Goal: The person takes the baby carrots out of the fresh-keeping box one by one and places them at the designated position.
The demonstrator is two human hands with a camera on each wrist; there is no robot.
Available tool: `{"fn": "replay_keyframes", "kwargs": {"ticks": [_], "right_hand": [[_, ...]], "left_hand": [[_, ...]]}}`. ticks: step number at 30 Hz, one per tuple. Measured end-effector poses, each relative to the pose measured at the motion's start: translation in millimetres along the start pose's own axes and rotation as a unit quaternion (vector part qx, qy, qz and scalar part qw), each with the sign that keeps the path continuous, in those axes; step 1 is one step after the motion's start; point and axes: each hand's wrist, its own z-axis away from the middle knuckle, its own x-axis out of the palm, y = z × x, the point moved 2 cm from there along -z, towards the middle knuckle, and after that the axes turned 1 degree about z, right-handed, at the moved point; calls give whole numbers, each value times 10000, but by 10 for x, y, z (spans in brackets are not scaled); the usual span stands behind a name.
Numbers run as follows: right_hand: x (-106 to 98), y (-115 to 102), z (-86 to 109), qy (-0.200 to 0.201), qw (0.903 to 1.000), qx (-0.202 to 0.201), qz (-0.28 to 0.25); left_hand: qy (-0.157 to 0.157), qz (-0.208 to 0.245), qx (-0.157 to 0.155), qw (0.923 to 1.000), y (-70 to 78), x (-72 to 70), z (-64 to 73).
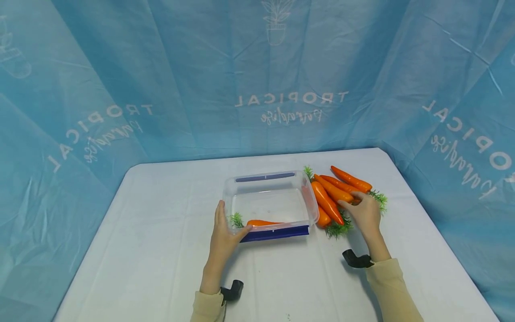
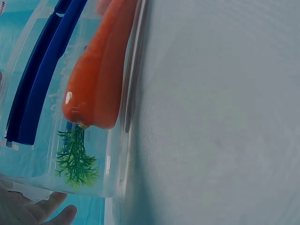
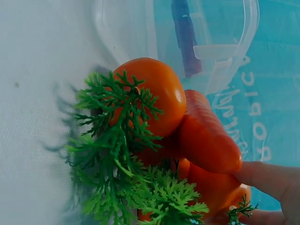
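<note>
A clear plastic container (image 1: 267, 199) with blue clips stands on the white table. One orange carrot (image 1: 263, 222) with a green leafy top lies inside along its front wall; the left wrist view shows this carrot (image 2: 96, 79) through the plastic. My left hand (image 1: 225, 237) grips the container's front left corner, thumb at the rim and fingers along the side. Right of the container lies a pile of carrots (image 1: 326, 203), touching its side. My right hand (image 1: 366, 214) pinches the thick end of one carrot (image 1: 335, 190) in the pile; fingertips (image 3: 262, 176) touch carrots in the right wrist view.
Green carrot leaves (image 1: 338, 229) stick out at the pile's front, and more leaves (image 1: 379, 200) show beyond my right hand. One carrot (image 1: 350, 179) lies at the pile's back edge. A blue printed curtain (image 1: 201, 89) hangs behind the table (image 1: 161, 232) and at both sides.
</note>
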Motion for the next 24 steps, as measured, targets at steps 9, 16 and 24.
{"fn": "replay_keyframes", "kwargs": {"ticks": [9,16,24], "right_hand": [[0,2,-6,-110,9995,-179,234],[-10,17,-21,-239,9987,-158,425],[-67,-70,-14,-27,9995,-48,307]], "left_hand": [[-15,-90,70,9999,0,5,0],[25,-90,78,9999,-7,10,0],[41,-49,76,10000,-6,11,3]]}}
